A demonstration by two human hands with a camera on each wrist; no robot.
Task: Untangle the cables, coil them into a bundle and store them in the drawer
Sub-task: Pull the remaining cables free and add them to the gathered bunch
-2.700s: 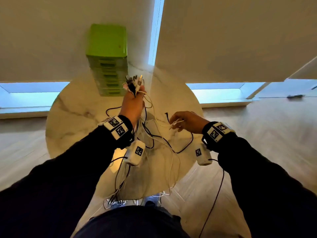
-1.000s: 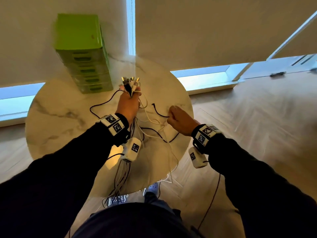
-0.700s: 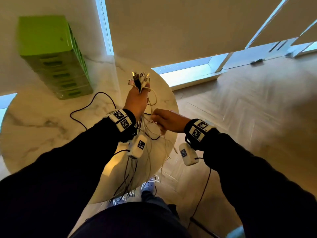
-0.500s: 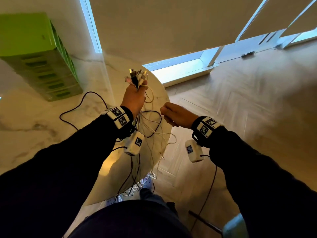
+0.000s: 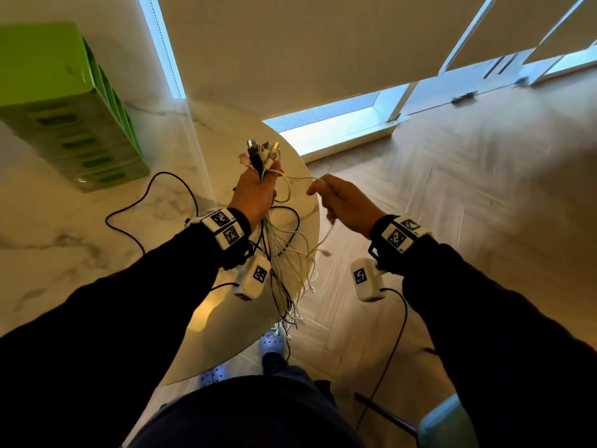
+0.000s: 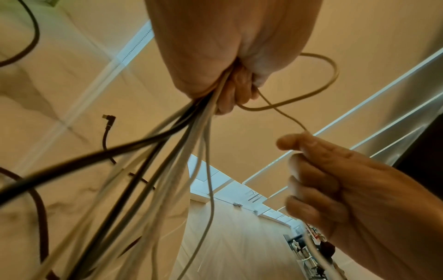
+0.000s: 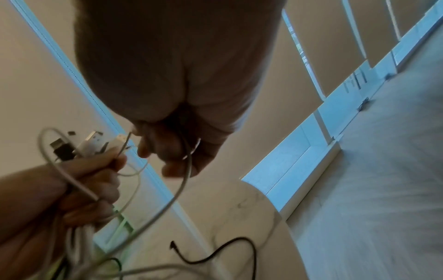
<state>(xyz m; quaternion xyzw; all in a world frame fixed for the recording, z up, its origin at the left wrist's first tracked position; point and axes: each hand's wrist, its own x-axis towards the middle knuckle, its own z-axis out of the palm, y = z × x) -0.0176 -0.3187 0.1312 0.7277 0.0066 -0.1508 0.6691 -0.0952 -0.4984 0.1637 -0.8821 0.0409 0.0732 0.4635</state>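
My left hand (image 5: 256,192) grips a bunch of white and black cables (image 5: 284,270) just below their plugs (image 5: 260,153), which stick up above the fist. The loose ends hang down past the table edge toward the floor. My right hand (image 5: 339,198), a little to the right over the floor, holds one white cable (image 5: 302,178) that runs across from the left fist; in the left wrist view this cable (image 6: 318,89) loops once between the hands. A black cable (image 5: 145,202) lies on the round marble table (image 5: 64,253). The green drawer unit (image 5: 61,101) stands at the table's far left.
The table edge curves just under my hands, with wooden floor (image 5: 468,189) to the right. Blinds and low windows (image 5: 336,124) close off the far side. My shoes (image 5: 273,341) show below the hanging cable ends. A black L-shaped plug (image 7: 173,246) lies on the table.
My view has swung right, so the drawer unit sits further left. My right hand left the table and drew one white cable out to the right of the bunch. The left hand kept its grip.
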